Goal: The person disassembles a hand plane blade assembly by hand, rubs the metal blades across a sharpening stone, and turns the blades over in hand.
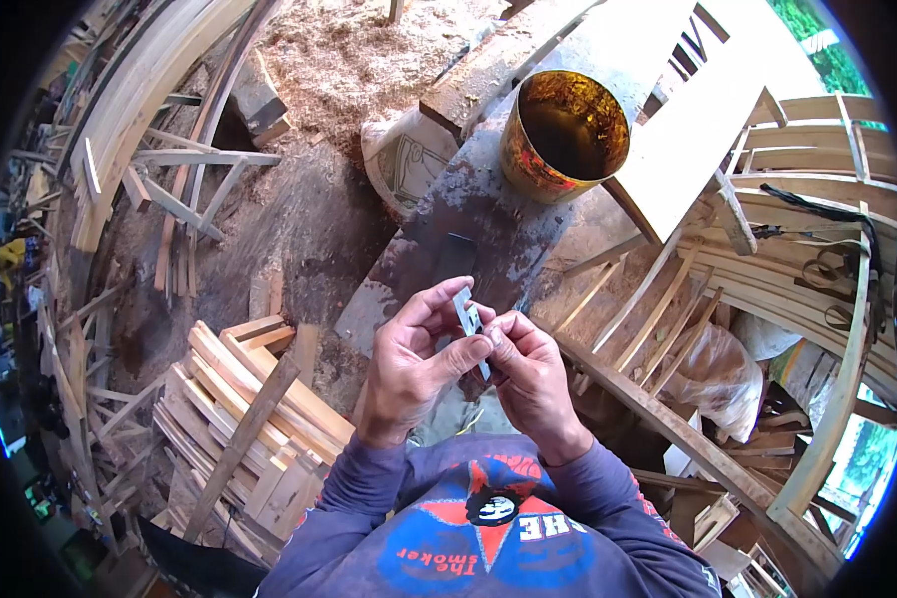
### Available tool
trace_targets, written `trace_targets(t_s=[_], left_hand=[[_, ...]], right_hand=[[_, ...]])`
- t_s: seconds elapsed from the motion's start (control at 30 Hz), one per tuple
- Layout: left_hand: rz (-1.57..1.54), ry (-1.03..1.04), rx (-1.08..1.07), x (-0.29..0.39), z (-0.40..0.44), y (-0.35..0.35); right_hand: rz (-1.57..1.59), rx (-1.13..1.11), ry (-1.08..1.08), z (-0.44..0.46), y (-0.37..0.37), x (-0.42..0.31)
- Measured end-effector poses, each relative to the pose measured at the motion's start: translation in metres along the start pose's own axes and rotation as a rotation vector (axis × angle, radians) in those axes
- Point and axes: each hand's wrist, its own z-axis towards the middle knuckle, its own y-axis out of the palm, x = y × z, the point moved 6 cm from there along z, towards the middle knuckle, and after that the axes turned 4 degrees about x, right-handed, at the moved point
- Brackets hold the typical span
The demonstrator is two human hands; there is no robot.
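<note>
In front of my chest, my left hand (pixel 421 351) pinches a small flat metal piece (pixel 467 311) between thumb and fingers. It is shiny, with dark marks or holes along it, and is held tilted; its exact kind cannot be made out. My right hand (pixel 530 374) grips the lower right side of the same piece with thumb and fingertips. Just beyond my fingers, a dark rectangular slab (pixel 455 257) lies flat on the wet, stained board (pixel 409 264). Farther along the board stands a round, open pot (pixel 566 135) with a yellow-brown inner wall and dark contents.
Stacked wood strips (pixel 259 389) lie on my left, near a wooden trestle (pixel 204 159). A pale sack or bucket (pixel 406 164) stands beside the board. At right are a slatted wooden frame (pixel 658 399) and plastic bags (pixel 718 374). Sawdust (pixel 339 55) covers the far ground.
</note>
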Motion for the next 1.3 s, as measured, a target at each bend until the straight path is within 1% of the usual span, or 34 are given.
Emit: trace_targets(t_s=[0.2, 0.23, 0.4, 0.47, 0.53, 0.6, 0.67, 0.73, 0.87, 1.2, 1.3], left_hand=[[-0.042, 0.021, 0.014, 0.004, -0.004, -0.003], [-0.060, 0.021, 0.017, 0.005, -0.005, -0.003], [-0.065, 0.069, -0.049, 0.008, -0.007, 0.000], [-0.074, 0.057, -0.059, 0.009, -0.009, 0.002], [-0.072, 0.059, -0.049, 0.012, -0.011, 0.007], [-0.155, 0.057, -0.098, 0.012, -0.012, 0.009], [-0.140, 0.081, -0.111, 0.012, -0.013, 0.009], [-0.150, 0.093, -0.124, 0.014, -0.014, 0.007], [-0.096, 0.119, -0.119, 0.018, -0.020, 0.007], [-0.134, 0.144, -0.150, 0.029, -0.036, 0.001], [-0.131, 0.143, -0.096, 0.032, -0.040, -0.004]], right_hand=[[0.036, -0.075, 0.019, 0.000, 0.006, -0.002], [0.029, -0.052, 0.019, -0.001, 0.010, -0.005], [-0.007, -0.071, 0.008, -0.006, 0.010, -0.010], [0.023, -0.101, 0.034, -0.009, 0.009, -0.011], [0.024, -0.108, 0.009, -0.013, 0.011, -0.014], [-0.027, -0.086, -0.078, -0.018, 0.012, -0.020], [-0.210, -0.073, -0.186, -0.025, 0.013, -0.028], [-0.216, -0.068, -0.220, -0.030, 0.012, -0.028], [-0.210, -0.087, -0.210, -0.038, 0.014, -0.029], [-0.162, -0.100, -0.180, -0.048, 0.028, -0.025], [-0.199, -0.125, -0.160, -0.050, 0.036, -0.026]])
